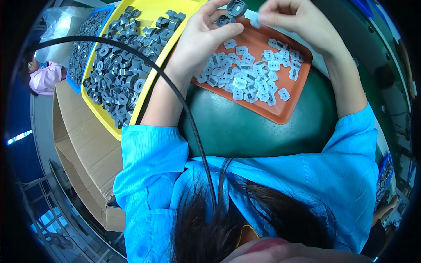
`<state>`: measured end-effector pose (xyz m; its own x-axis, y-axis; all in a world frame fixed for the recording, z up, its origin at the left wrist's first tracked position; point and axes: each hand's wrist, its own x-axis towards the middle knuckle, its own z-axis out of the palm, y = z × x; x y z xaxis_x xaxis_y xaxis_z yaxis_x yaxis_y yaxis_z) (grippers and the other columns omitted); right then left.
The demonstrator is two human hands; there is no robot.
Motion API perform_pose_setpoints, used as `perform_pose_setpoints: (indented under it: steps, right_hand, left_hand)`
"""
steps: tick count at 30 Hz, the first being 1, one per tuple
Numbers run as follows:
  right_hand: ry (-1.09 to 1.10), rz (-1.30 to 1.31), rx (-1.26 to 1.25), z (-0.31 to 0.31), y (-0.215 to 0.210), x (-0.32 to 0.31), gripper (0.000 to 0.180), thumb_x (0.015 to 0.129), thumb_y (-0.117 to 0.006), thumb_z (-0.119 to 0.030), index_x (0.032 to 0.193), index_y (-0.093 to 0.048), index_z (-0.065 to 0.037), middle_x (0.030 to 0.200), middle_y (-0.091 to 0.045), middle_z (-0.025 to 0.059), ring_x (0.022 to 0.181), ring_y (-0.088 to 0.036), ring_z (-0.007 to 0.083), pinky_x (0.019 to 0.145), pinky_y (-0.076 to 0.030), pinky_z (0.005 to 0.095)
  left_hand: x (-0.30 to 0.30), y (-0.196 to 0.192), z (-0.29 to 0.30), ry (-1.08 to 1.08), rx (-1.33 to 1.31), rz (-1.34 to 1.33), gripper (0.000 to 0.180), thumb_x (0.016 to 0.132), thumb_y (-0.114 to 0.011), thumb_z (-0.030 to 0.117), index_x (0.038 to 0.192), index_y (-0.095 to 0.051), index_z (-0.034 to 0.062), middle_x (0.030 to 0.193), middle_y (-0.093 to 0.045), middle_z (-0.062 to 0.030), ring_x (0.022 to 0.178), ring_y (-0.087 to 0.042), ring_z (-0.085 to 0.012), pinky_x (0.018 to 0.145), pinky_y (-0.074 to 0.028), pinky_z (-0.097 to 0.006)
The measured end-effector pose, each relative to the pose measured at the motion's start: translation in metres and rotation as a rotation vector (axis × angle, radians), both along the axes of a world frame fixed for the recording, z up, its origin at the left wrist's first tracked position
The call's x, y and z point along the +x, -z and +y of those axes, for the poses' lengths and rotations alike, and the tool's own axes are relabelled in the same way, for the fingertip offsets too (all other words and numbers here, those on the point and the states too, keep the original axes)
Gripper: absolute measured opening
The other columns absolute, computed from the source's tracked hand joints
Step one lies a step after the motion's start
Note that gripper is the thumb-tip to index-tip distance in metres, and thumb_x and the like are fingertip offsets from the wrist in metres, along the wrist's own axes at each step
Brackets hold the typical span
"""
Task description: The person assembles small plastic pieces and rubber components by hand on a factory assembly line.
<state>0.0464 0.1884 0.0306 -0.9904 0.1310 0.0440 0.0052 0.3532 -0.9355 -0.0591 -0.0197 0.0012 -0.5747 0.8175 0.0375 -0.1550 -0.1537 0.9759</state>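
Grey round parts (237,8), rimmed, faces recessed, in left fingers (229,30)

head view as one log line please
left hand: holds dark round parts; right hand: pinches pale piece; orange tray: translucent parts; yellow tray: grey parts

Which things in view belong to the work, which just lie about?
Likely in use:
round gray parts, in left hand
pale piece, in right hand
clear pieces in orange tray
gray parts in yellow tray

Seemingly lying about:
cardboard box
plastic bag
blue tray (unsure)
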Motion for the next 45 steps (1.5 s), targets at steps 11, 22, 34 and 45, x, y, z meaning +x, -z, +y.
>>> perform_pose_setpoints:
  steps: [11, 22, 34, 45]
  right_hand:
    - [0.196, 0.331, 0.391, -0.033, 0.002, -0.003, 0.016, 0.085, -0.080, -0.016, 0.086, -0.075, -0.001, 0.073, -0.067, 0.0083, 0.068, -0.062, 0.0174, 0.061, -0.047, 0.0307]
    - [0.101, 0.175, -0.183, -0.024, 0.012, -0.014, 0.018, 0.090, -0.077, -0.015, 0.096, -0.074, 0.002, 0.082, -0.072, 0.0030, 0.072, -0.063, 0.0094, 0.067, -0.051, 0.0236]
    - [-0.143, -0.256, -0.273, 0.001, 0.007, -0.005, 0.009, 0.087, -0.077, -0.002, 0.090, -0.068, -0.001, 0.079, -0.071, 0.0022, 0.069, -0.063, 0.0065, 0.062, -0.049, 0.0211]
    - [0.033, 0.088, -0.487, -0.015, 0.028, -0.011, 0.012, 0.090, -0.073, 0.000, 0.100, -0.068, 0.001, 0.091, -0.072, 0.0057, 0.080, -0.068, 0.0094, 0.073, -0.056, 0.0227]
  left_hand:
    - [0.016, 0.024, 0.014, -0.428, -0.108, 0.826, 0.042, 0.090, -0.077, 0.012, 0.127, -0.066, -0.0025, 0.108, -0.075, -0.0130, 0.075, -0.067, -0.0052, 0.062, -0.053, -0.021]
    - [0.025, 0.012, 0.011, -0.461, -0.154, 1.031, 0.036, 0.087, -0.074, 0.003, 0.121, -0.065, -0.0028, 0.110, -0.071, -0.0217, 0.106, -0.071, -0.0328, 0.091, -0.055, -0.036]
    - [0.006, 0.009, 0.000, -0.230, -0.121, 1.106, 0.038, 0.086, -0.079, 0.007, 0.124, -0.075, 0.0092, 0.102, -0.075, -0.0068, 0.070, -0.064, -0.0107, 0.062, -0.052, -0.023]
    - [0.016, -0.001, 0.006, -0.148, -0.150, 0.357, 0.037, 0.093, -0.068, -0.006, 0.128, -0.059, -0.0067, 0.113, -0.067, -0.0097, 0.103, -0.066, -0.0150, 0.090, -0.055, -0.028]
